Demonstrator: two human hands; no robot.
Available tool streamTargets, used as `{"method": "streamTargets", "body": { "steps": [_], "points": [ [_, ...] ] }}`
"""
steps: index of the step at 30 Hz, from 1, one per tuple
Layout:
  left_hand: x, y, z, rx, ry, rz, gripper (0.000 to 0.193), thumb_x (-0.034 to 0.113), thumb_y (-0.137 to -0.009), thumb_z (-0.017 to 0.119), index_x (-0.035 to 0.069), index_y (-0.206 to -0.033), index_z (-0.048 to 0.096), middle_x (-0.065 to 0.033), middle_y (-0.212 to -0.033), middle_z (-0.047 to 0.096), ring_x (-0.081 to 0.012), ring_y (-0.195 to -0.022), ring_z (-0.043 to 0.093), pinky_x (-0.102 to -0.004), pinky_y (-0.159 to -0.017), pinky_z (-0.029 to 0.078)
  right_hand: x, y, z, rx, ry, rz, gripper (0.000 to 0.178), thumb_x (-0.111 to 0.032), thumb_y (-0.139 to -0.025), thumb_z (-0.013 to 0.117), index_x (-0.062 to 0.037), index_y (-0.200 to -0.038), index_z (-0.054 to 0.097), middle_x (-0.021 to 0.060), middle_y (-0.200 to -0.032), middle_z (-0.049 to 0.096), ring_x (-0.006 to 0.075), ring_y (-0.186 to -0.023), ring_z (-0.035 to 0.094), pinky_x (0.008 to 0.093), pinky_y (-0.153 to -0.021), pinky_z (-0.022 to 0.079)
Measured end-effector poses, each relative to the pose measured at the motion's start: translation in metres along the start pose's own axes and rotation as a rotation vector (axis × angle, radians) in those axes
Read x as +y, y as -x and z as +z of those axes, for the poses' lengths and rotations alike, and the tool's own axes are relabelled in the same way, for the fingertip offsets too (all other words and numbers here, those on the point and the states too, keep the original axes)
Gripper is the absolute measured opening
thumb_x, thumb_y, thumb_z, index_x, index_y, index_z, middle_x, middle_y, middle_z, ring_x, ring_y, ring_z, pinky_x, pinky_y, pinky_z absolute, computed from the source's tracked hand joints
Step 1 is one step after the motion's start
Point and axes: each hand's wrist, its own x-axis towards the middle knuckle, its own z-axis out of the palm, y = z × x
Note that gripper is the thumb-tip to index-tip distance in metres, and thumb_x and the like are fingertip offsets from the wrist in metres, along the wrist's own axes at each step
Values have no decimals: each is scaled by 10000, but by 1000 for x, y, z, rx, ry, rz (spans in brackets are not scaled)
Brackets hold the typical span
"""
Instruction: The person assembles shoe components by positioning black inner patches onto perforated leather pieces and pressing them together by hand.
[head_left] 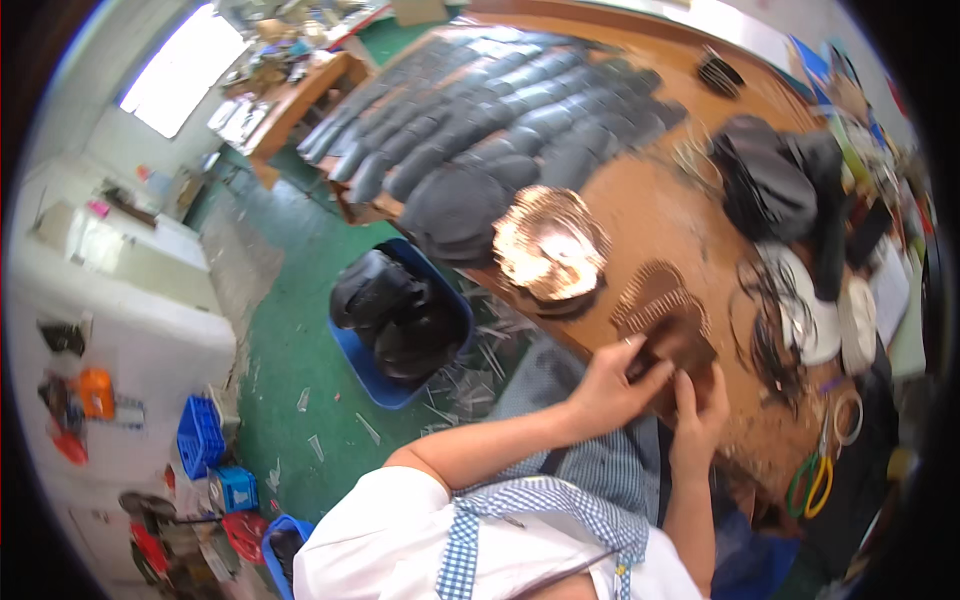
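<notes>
Both my hands are at the near edge of the brown work table (640, 220), closed on a dark brown flat piece (682, 340) that looks like leather or a similar sheet. My left hand (615, 385) pinches its left side between thumb and fingers. On the lower right side, my right hand (703, 405) grips it with the thumb and fingertips. Just beyond them lie brown rounded pieces with toothed edges (650, 285), partly covered by the held piece. To their left stands a shiny copper-coloured pile (550, 245) with a similar jagged rim.
Rows of overlapping dark grey oval pieces (480, 100) cover the table's far left, near a round black stack (455, 210). Black bundles fill a blue bin (345, 345) on the floor. Dark cords (770, 320), scissors (822, 485) and a black bag (765, 180) lie at right.
</notes>
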Motion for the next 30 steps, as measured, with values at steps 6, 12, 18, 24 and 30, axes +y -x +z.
{"method": "streamTargets", "body": {
  "steps": [6, 12, 18, 24, 30],
  "points": [
    [18, -13, -31, 327, -725, 390, 388, -21, -794, 725, 35, -1138, 552, -85, -859, 562, -200, -698, 562, -317, -609, 482, -13, -19, 19, 73, -180, -3, 202, -86, -954, 600, 26, -1121, 585, 28, -943, 664, 71, -823, 596, 225, -719, 493],
    [17, -7, -12, 38, -577, 393, 182, -18, -828, 707, 14, -989, 628, -47, -855, 594, -97, -641, 548, -214, -548, 421, -8, -11, 12, 36, -22, -120, 165, -94, -949, 608, 33, -1050, 582, 78, -834, 684, 96, -725, 640, 249, -624, 518],
    [14, -7, -16, -153, -363, -94, 100, 56, -878, 691, 3, -905, 610, -13, -774, 583, -52, -626, 511, -203, -553, 408, -5, -5, 6, -8, 47, -121, 179, -96, -942, 614, 40, -1054, 584, 100, -816, 688, 117, -704, 660, 258, -606, 530],
    [6, -2, -23, -152, -366, -56, 112, 61, -886, 680, 3, -870, 585, 4, -787, 588, -39, -644, 513, -194, -572, 418, -5, -7, 8, 63, 0, -75, 181, -90, -943, 613, 33, -1074, 593, 97, -844, 693, 127, -710, 665, 255, -613, 534],
    [14, -9, -26, -208, -312, -36, 106, 67, -889, 682, 2, -893, 599, -1, -851, 603, -61, -745, 558, -210, -669, 465, -5, -15, 1, 36, 62, -125, 185, -86, -934, 625, 25, -1080, 595, 102, -848, 696, 134, -719, 671, 258, -617, 534]
  ]
}}
